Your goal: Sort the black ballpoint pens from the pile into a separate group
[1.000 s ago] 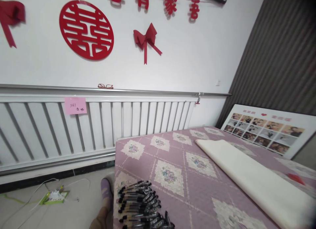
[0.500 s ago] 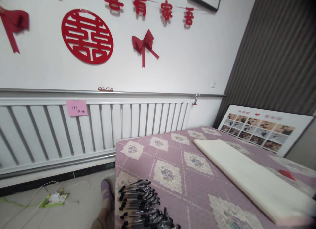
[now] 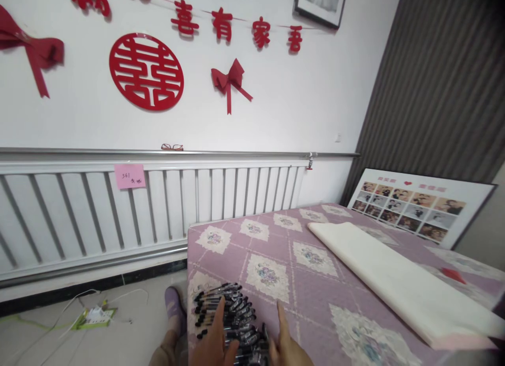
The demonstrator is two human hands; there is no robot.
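Several black-capped pens (image 3: 236, 305) lie in a bunched heap near the corner of a purple bed (image 3: 276, 308) with a floral diamond pattern. My left hand (image 3: 213, 342) is over the left part of the heap, its index finger stretched forward and its thumb apart. To the right of the pens is my right hand (image 3: 290, 345), its index finger pointing forward over the bedcover and its thumb near the pens. Neither hand visibly holds anything. The hands hide some of the nearer pens, and the frame's lower edge cuts both off.
A folded cream pad (image 3: 394, 276) lies across the bed's right side, near a small red item (image 3: 453, 275). A photo board (image 3: 418, 208) leans at the back right. Beyond the bed runs a white radiator (image 3: 197, 197). A power strip (image 3: 94, 317) with cables sits on the floor.
Both my hands have come into view from below, over and beside the pens. The view has shifted a little, showing more of the wall decorations at upper left.
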